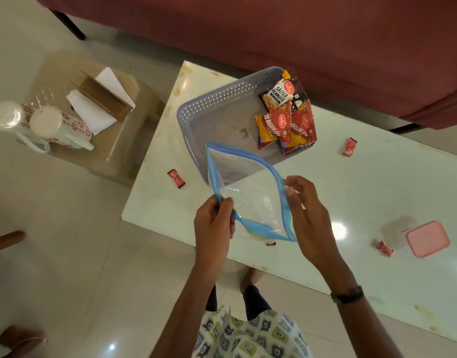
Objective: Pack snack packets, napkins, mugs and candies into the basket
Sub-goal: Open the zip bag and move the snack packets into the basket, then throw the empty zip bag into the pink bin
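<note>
basket [196, 117] stands on the white table [351, 192], with snack packets [286, 120] in its far corner. left hand [213, 228] pinches one rim of a clear zip bag [250, 200]; right hand [308, 215] fingers, half bent, pinch the other rim, holding its mouth open.

A glossy cream tiled floor [67, 254] is seen, with ceiling light reflected in it. A white table [364, 192] is set before a maroon sofa [273, 34] on dark legs. A beige stool [129, 140] is placed beside the table.
</note>
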{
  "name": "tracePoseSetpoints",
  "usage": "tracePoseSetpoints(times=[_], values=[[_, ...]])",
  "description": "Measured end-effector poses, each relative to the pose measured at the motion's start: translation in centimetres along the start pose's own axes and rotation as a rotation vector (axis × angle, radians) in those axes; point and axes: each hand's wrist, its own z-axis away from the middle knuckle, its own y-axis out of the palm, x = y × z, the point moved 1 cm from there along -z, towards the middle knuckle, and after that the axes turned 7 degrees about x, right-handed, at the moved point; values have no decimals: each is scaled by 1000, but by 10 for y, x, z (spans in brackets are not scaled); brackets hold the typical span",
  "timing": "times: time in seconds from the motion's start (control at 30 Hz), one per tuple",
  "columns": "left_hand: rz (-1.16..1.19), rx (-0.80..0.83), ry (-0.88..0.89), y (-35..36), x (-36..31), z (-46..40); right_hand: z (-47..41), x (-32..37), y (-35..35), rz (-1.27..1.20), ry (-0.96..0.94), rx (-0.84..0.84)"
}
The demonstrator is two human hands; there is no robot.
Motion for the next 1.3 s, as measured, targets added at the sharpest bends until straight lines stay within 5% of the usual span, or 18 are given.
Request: tracePoseSetpoints(times=[0.17,0.37,0.6,0.87,1.03,1.17,1.3], values=[[28,-1,26,5,-13,21,46,33,-16,-147,-41,23],[166,-51,-3,8,-46,55,81,51,-54,172,-362,33],[295,-9,51,20,-99,112,116,92,-102,225,-559,-86],[251,-152,365,18,-105,160,154,149,-155,47,-560,-4],[38,105,296,17,-83,165,168,173,-181,-278,-486,103],[-25,416,260,23,-72,167,166,185,-192,-540,-414,-33],[-49,446,273,35,-90,175,168,169,-202,-637,-330,-112]])
